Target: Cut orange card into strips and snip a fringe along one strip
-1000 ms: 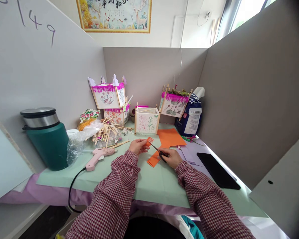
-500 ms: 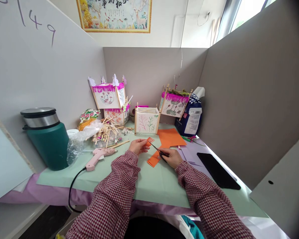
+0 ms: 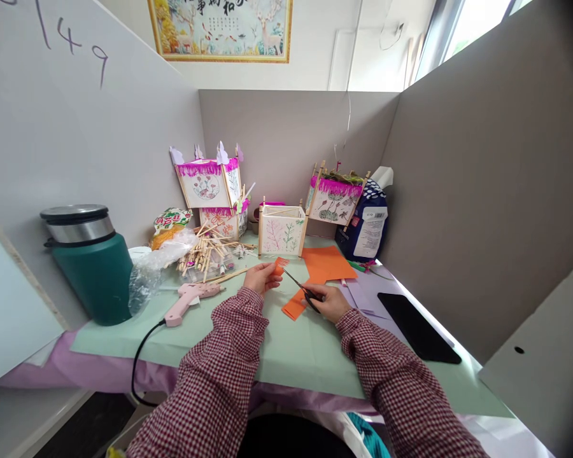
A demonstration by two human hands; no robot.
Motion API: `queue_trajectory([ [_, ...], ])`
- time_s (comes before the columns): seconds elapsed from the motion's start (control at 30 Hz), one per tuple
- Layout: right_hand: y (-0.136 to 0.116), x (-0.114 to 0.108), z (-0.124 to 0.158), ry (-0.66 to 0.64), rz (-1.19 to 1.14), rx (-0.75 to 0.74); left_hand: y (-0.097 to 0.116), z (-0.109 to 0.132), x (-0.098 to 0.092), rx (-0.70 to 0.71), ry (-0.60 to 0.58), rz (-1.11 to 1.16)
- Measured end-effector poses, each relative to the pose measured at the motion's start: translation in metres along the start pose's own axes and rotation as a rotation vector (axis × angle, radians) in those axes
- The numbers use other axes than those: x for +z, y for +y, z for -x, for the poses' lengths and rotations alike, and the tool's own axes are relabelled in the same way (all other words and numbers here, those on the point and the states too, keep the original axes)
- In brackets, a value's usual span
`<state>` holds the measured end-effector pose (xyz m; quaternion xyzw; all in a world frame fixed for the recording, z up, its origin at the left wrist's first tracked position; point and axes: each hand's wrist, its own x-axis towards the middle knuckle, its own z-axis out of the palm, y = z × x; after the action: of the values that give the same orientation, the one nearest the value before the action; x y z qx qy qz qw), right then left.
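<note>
My left hand (image 3: 261,278) pinches a small strip of orange paper (image 3: 280,264) whose far edge is cut into a fringe. In my right hand (image 3: 332,303) is a pair of scissors (image 3: 310,295) with black handles, its blades pointing left toward the strip. The blade tips end close to the fringe; whether they touch it I cannot tell. Below the scissors lies a longer orange paper strip (image 3: 294,306) on the table. A larger orange sheet (image 3: 328,263) rests behind it. Beyond my hands stands a white box lantern (image 3: 281,234) with drawn plants and wooden corner sticks.
A pink glue gun (image 3: 191,303) lies at left, its cord running off the front edge. Behind it are wooden sticks (image 3: 205,251) and a green tumbler (image 3: 91,273). A black phone-like slab (image 3: 417,326) lies right. Fringed lanterns (image 3: 205,184) stand at the back left, another (image 3: 335,200) at right.
My left hand has drawn the fringed orange strip slightly left and up, away from the scissors. My right hand and the scissors have barely moved.
</note>
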<state>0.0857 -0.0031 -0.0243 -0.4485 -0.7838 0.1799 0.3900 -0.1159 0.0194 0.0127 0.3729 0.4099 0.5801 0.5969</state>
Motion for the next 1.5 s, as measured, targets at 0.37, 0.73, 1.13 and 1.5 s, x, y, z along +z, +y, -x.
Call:
queue_trajectory([
  [0.37,-0.0018,-0.0006,-0.0001,-0.010,0.006,-0.014,-0.0015,0.0014,0.0023,-0.024,-0.034,-0.024],
  [0.73,-0.0022,-0.0002,-0.0002,-0.007,-0.013,0.005,-0.0015,0.0039,0.0039,-0.020,-0.044,-0.040],
  [1.13,0.0036,0.0015,-0.0013,-0.002,-0.072,0.017,-0.0020,0.0024,0.0035,-0.026,-0.036,-0.043],
  [1.5,0.0018,0.0007,-0.0018,0.001,-0.016,-0.017,-0.0038,0.0025,0.0060,-0.041,-0.062,-0.042],
])
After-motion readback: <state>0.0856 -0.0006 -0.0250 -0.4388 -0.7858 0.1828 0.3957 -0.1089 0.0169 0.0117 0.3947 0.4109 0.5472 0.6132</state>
